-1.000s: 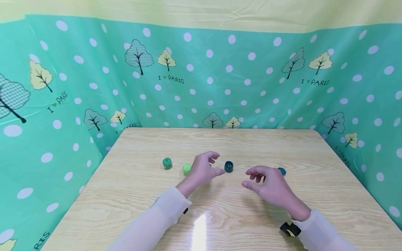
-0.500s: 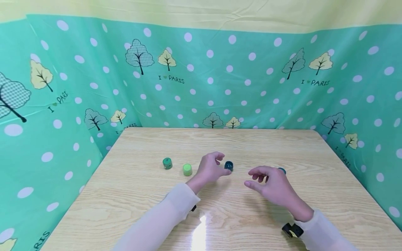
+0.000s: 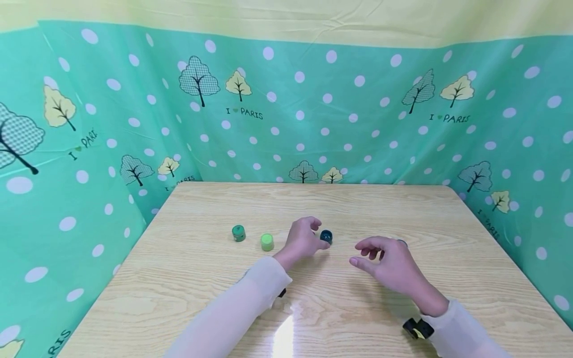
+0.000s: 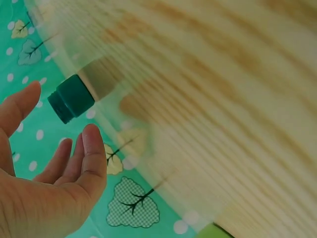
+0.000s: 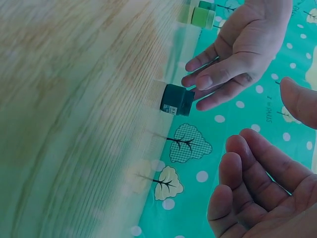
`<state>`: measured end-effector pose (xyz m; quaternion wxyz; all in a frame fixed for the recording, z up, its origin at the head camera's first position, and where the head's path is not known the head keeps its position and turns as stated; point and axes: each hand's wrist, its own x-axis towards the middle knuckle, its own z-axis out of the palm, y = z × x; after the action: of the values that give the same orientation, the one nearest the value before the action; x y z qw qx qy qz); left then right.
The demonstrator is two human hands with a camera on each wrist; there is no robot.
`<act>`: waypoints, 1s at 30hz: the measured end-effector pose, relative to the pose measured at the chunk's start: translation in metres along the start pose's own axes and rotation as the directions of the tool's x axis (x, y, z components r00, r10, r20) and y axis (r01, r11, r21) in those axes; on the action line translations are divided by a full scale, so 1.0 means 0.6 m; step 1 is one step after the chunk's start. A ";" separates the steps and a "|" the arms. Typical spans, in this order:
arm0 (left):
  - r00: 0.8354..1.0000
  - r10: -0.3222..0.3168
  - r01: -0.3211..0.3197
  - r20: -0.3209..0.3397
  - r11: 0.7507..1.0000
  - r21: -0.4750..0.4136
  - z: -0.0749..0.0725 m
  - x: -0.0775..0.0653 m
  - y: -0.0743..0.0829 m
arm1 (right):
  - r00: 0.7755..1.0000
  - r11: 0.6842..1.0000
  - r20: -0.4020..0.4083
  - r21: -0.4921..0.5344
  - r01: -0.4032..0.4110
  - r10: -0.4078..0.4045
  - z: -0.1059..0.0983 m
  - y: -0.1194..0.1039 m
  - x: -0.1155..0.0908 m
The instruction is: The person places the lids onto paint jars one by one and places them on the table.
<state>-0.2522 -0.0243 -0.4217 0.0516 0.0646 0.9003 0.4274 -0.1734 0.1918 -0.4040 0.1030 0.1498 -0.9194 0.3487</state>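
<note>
A small dark teal jar point(image 3: 326, 235) stands uncapped on the table, its threaded neck point(image 4: 60, 108) showing in the left wrist view. Close beside it, my left hand point(image 3: 301, 239) has thumb and fingers spread around the near side, with a gap to the jar visible in the left wrist view. My right hand point(image 3: 388, 262) hovers to the right of the jar, fingers loosely bent and holding nothing. Behind its knuckles, a sliver of a round blue lid point(image 3: 403, 242) peeks out. A printed label point(image 5: 170, 108) on the jar shows in the right wrist view.
To the left on the wooden table point(image 3: 201, 278) stand a light green jar point(image 3: 266, 242) and a darker green jar point(image 3: 238, 233), both with tops on. A polka-dot curtain point(image 3: 277, 99) encloses the table's back and sides.
My left hand has moved right, up to the dark teal jar, uncovering the light green one. My right hand has shifted slightly right, covering most of the blue lid.
</note>
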 end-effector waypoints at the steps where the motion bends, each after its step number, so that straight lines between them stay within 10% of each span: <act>1: 1.000 -0.001 0.001 0.001 1.000 0.005 0.002 0.001 -0.001 | 1.000 1.000 -0.002 0.000 0.002 -0.002 0.000 0.000 0.000; 30: 0.996 -0.084 0.079 0.026 0.985 0.151 0.024 0.022 0.013 | 0.999 1.000 -0.027 -0.020 0.024 -0.024 0.001 0.008 0.001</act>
<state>-0.2627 -0.0064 -0.4252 0.0783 0.0383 0.9307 0.3552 -0.1755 0.1943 -0.4073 0.1212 0.1550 -0.9194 0.3405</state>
